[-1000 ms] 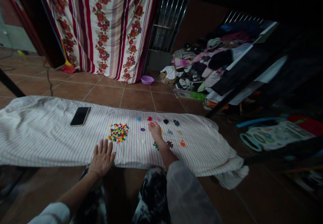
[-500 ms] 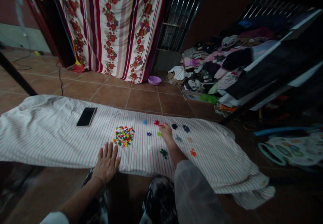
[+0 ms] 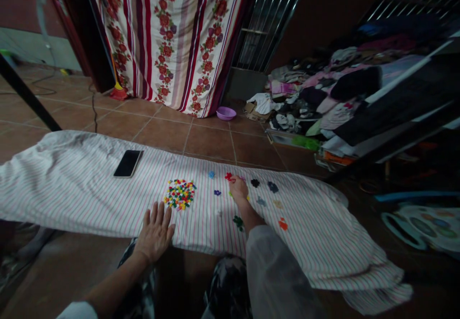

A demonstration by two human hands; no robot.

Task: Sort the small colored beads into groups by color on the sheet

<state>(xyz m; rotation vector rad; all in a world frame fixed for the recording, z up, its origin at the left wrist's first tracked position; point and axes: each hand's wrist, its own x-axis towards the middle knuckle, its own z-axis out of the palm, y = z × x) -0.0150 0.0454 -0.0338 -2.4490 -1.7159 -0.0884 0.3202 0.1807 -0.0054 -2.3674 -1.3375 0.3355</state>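
Observation:
My left hand (image 3: 156, 230) lies flat on the striped cloth (image 3: 89, 199), fingers spread, just below a pile of small multicoloured pieces (image 3: 180, 194). With fingertips pinched, my right hand (image 3: 238, 189) is at the edge of a small red cluster (image 3: 228, 176). What the pinch holds, if anything, is too small to make out. Around it are a light blue cluster (image 3: 211, 174), a purple one (image 3: 217, 192), a black one (image 3: 255, 183), a dark green one (image 3: 237, 222) and an orange one (image 3: 283, 223). My right hand partly covers a yellow-green cluster (image 3: 247, 198).
A phone (image 3: 128, 163) lies on the cloth at the left. Dark blue (image 3: 272, 187), grey (image 3: 261, 201) and beige (image 3: 278, 204) clusters lie to the right. Beyond are a purple basin (image 3: 226, 113), a floral curtain (image 3: 183, 46) and heaped clothes (image 3: 323, 84).
The view has shifted slightly, moving the scene to the right. My right hand stays beside the red cluster, its fingers now closer in against it. My left hand still rests flat.

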